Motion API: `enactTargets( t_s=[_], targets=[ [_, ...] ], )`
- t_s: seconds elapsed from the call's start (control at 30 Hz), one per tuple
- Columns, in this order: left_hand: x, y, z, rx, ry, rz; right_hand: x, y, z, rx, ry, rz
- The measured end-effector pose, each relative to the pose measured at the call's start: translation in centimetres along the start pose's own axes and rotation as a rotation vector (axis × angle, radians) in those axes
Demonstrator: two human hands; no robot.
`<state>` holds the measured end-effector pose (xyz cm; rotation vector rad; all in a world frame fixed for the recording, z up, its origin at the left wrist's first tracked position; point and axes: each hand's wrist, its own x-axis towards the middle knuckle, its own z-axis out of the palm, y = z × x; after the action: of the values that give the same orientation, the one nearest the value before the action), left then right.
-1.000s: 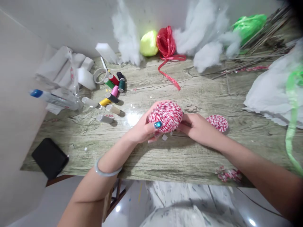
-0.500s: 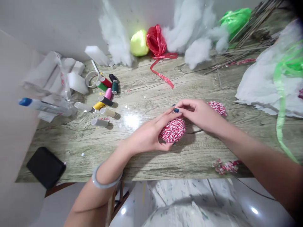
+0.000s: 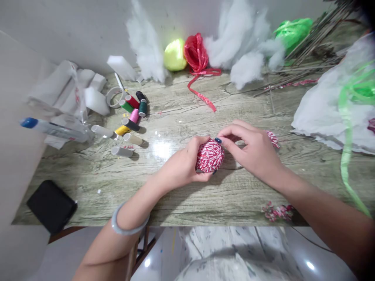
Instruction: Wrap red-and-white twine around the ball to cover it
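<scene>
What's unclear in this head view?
Head view:
Held red-and-white yarn ball: left side, covered by left hand.
Right hand: whether it holds a strand, too small to see.
Second yarn ball: partly hidden behind that hand.
Light-green ribbon: cut off by right edge.

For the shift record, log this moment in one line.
left hand: gripping yarn ball | right hand: at its upper edge | second ball: partly hidden by right hand

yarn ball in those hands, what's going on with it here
A person's left hand holds a red-and-white yarn ball, while the right hand has its fingertips at the ball's upper right edge; whether they grip a strand is too small to tell. A second ball shows partly past the right hand, and thread spools lie off to the left.
</scene>
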<state>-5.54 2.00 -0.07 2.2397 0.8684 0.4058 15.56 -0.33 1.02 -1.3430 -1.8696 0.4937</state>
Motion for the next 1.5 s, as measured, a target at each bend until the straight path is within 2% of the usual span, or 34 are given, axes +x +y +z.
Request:
enactTargets(
  t_s=[0.4, 0.57, 0.77, 0.87, 1.0, 1.13, 1.33, 1.5],
  targets=[
    [0.4, -0.6, -0.4, -0.174, 0.14, -0.183, -0.9, -0.8, 0.0, -0.239, 0.064, -0.333],
    [0.5, -1.2, -0.2, -0.343, 0.236, -0.173, -1.0, -0.8, 0.0, -0.332, 0.1, -0.429],
    [0.4, -1.2, 0.4, -0.666, 0.196, -0.318, -1.0, -0.9, 0.1, -0.428, 0.101, -0.527],
    [0.6, -1.0, 0.7, -0.784, 0.223, -0.335, -1.0, -1.0, 0.3, -0.449, 0.107, -0.563],
    [0.9, -0.8, 1.0, -0.864, 0.318, -0.344, -1.1, -1.1, 0.6, -0.483, 0.066, -0.586],
    [1.0, -0.7, 1.3, -0.908, 0.395, -0.376, -1.1, -1.0, 0.9, -0.483, 0.024, -0.548],
    [1.0, -0.4, 1.5, -1.003, 0.463, -0.409, -1.2, -0.9, 1.6, -0.476, -0.027, -0.515],
    [1.3, 0.0, 1.3, -1.037, 0.473, -0.458, -1.3, -0.6, 1.9, -0.489, -0.091, -0.473]
  ],
)
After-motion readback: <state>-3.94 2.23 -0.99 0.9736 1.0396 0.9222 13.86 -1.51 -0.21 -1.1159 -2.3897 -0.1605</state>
